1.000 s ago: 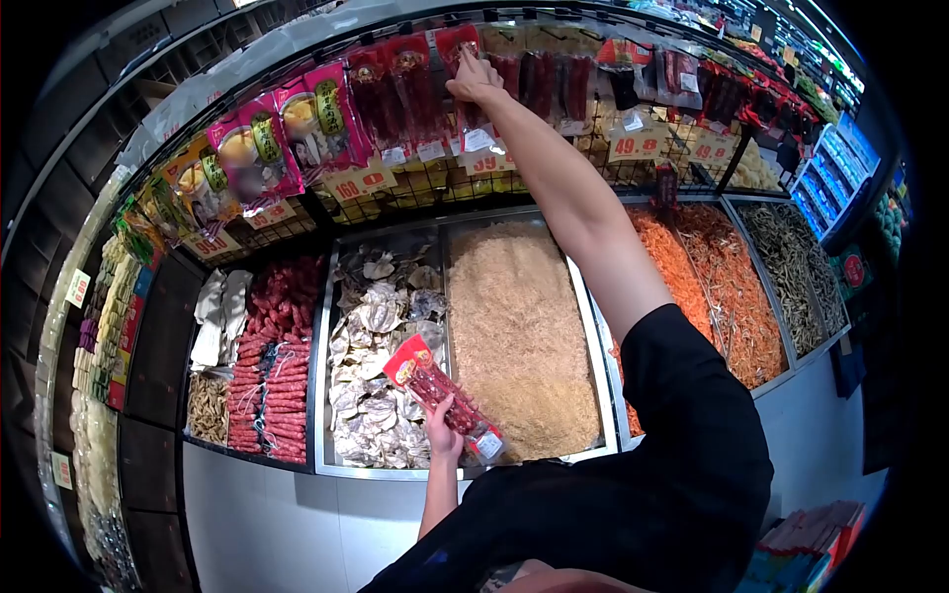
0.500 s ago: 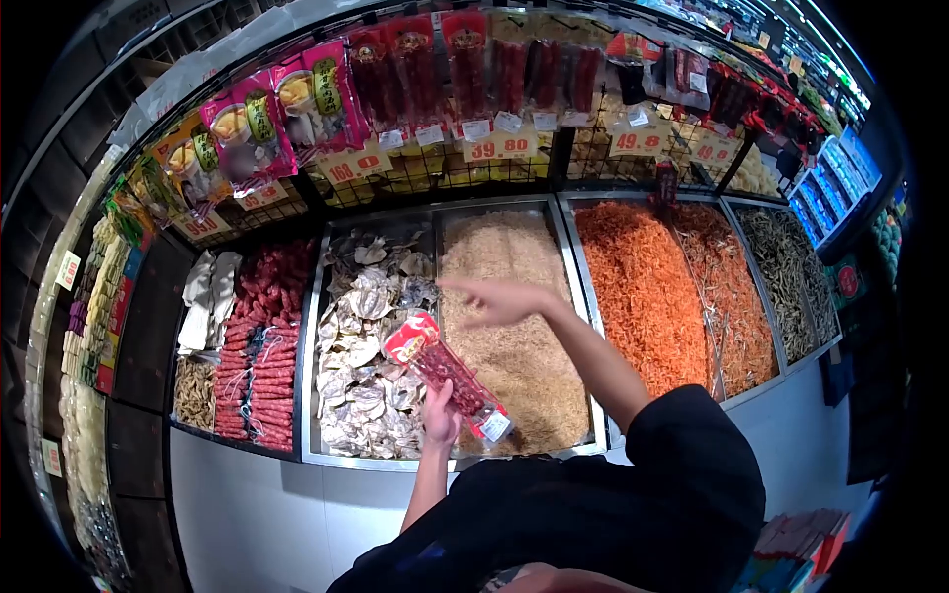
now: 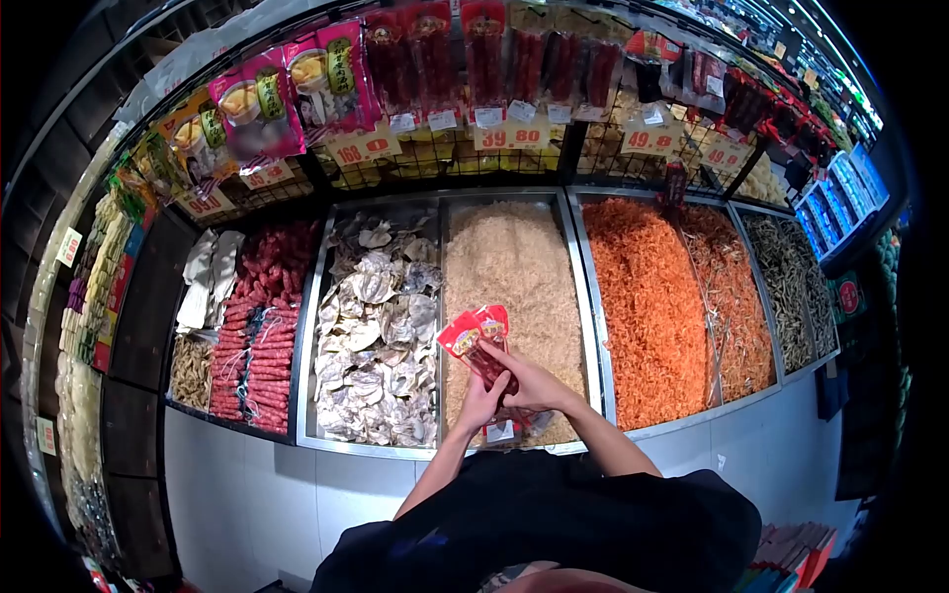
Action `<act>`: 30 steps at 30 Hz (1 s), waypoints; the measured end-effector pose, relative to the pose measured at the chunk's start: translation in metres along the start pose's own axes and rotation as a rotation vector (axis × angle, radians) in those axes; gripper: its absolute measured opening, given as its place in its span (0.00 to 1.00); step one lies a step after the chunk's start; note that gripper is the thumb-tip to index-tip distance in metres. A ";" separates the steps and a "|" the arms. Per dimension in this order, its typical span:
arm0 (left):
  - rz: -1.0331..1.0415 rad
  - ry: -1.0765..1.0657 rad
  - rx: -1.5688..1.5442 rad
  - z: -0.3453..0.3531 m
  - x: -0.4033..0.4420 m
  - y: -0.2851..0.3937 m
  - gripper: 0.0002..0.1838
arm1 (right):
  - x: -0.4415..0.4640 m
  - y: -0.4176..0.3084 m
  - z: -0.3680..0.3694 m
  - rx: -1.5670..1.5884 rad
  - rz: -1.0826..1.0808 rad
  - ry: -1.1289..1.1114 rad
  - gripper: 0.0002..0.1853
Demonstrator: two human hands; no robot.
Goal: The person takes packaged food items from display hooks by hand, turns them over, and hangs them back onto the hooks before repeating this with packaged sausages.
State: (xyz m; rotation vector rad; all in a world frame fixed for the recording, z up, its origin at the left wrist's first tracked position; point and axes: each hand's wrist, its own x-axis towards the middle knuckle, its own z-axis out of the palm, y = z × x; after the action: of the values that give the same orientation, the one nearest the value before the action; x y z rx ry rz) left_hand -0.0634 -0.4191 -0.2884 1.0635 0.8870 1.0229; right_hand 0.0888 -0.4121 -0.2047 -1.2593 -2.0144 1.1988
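Two red-topped, clear packs of dried sausage are held together over the bin of tiny pale dried shrimp (image 3: 514,252). The left pack (image 3: 460,337) overlaps the right pack (image 3: 493,319), and a white label (image 3: 500,432) shows at the lower end. My left hand (image 3: 481,402) is closed round the lower left side of the packs. From the right, my right hand (image 3: 535,382) grips them with its fingers across the front. The hands hide much of the sausages, and which hand bears which pack is hard to tell.
Flat dried fish (image 3: 371,336) fill the bin to the left, with tied red sausages (image 3: 269,358) beyond. Orange dried shrimp (image 3: 643,306) lie to the right. Hanging sausage packs (image 3: 484,64) and price cards (image 3: 511,136) line the rack above. A metal bin edge (image 3: 593,326) runs beside my right arm.
My right hand, outstretched over the bins before, has come down onto the packs. My left hand has moved right with its pack, now more upright. A second red top shows beside the first.
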 end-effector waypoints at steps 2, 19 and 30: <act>0.005 0.049 -0.054 0.003 -0.002 0.018 0.27 | 0.013 -0.005 -0.022 -0.063 0.010 -0.076 0.51; 0.023 0.179 -0.340 -0.044 -0.015 0.046 0.24 | 0.232 -0.174 -0.210 -0.170 -0.629 0.780 0.44; 0.000 0.211 -0.380 -0.048 -0.017 0.036 0.26 | 0.233 -0.179 -0.206 -0.151 -0.551 0.755 0.44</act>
State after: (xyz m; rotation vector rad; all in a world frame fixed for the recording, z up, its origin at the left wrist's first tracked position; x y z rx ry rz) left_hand -0.1213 -0.4173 -0.2650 0.6441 0.8177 1.2613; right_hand 0.0517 -0.1540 0.0412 -0.9194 -1.7001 0.2487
